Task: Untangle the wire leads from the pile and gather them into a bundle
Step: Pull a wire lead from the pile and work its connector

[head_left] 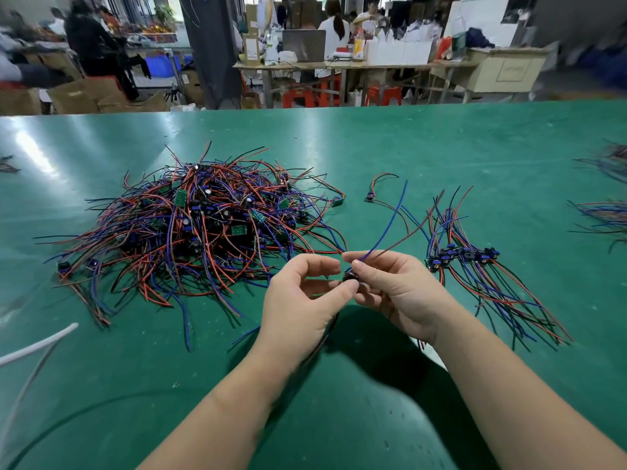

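Right of the pile (203, 232), left hand (302, 300) and right hand (397, 293) pinching one lead (351, 276) (wires upward)

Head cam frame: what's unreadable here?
- small part, head view: pinched between left hand and right hand; fingers cover most of it.
- wire bundles at the right edge: cut off by the frame, blurred.
- tangled pile: lead count lost in overlaps.

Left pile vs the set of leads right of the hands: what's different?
The pile is a tangled heap, wires crossing every way; the right set lies roughly combed, its modules in a row. The pile is far bigger than the right set. Both hold red, blue and black leads on the green table.
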The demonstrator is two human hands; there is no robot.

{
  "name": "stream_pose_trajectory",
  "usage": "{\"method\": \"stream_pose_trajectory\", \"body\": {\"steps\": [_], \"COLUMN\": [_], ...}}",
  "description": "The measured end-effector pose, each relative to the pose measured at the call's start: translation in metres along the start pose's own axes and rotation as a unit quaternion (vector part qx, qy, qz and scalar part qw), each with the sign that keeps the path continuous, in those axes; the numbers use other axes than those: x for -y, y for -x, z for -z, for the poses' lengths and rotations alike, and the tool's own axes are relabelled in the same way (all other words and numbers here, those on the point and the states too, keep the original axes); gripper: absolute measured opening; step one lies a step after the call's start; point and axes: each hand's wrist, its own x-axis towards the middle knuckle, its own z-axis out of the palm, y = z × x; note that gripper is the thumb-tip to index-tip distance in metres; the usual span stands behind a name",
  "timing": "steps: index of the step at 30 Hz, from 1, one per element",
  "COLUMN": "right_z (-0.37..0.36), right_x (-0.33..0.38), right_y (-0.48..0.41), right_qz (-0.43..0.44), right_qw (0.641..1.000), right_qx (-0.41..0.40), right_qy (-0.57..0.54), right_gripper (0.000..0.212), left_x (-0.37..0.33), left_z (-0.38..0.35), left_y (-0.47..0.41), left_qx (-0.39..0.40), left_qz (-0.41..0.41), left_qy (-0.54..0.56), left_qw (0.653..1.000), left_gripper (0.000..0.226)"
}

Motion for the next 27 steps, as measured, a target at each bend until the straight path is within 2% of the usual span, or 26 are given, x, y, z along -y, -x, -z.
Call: {"method": "stream_pose_trajectory", "body": {"steps": [4, 7, 9, 13, 17, 21, 24, 27], "right_z": [0.005, 0.012, 0.016, 0.029, 0.052, 0.057, 0.053, 0.046], "right_x": [0.004, 0.008, 0.009, 0.02, 0.033, 0.031, 0.031, 0.029], "right_y": [0.002, 0.003, 0.002, -0.002, -0.005, -0.008, -0.01, -0.011], "right_qz": [-0.003, 0.004, -0.003, -0.025, -0.015, 0.0, 0.042, 0.069], "right_qw": [0.998, 0.978, 0.974, 0.996, 0.984, 0.969, 0.954, 0.952], "right_qx": [0.0, -0.02, -0.027, -0.064, -0.153, -0.19, -0.209, -0.233], "right_qy": [0.065, 0.207, 0.224, 0.065, -0.088, -0.155, -0.21, -0.187], "right_gripper": [0.006, 0.007, 0.012, 0.012, 0.007, 0.011, 0.012, 0.013], "left_x": [-0.003, -0.002, -0.002, -0.005, -0.004, -0.003, -0.004, -0.007], "left_z": [-0.004, -0.003, -0.004, -0.005, -0.008, -0.01, -0.004, -0.002], "left_y": [0.002, 0.004, 0.005, 0.007, 0.012, 0.013, 0.011, 0.008], "left_qx": [0.032, 0.057, 0.08, 0.13, 0.186, 0.203, 0.21, 0.161], "left_qz": [0.094, 0.116, 0.129, 0.155, 0.193, 0.2, 0.196, 0.197], "left_qy": [0.049, 0.03, 0.025, 0.014, -0.006, -0.03, -0.049, 0.016], "left_qw": [0.994, 0.991, 0.988, 0.979, 0.963, 0.958, 0.957, 0.967], "left_gripper": [0.011, 0.009, 0.01, 0.011, 0.01, 0.011, 0.012, 0.01]}}
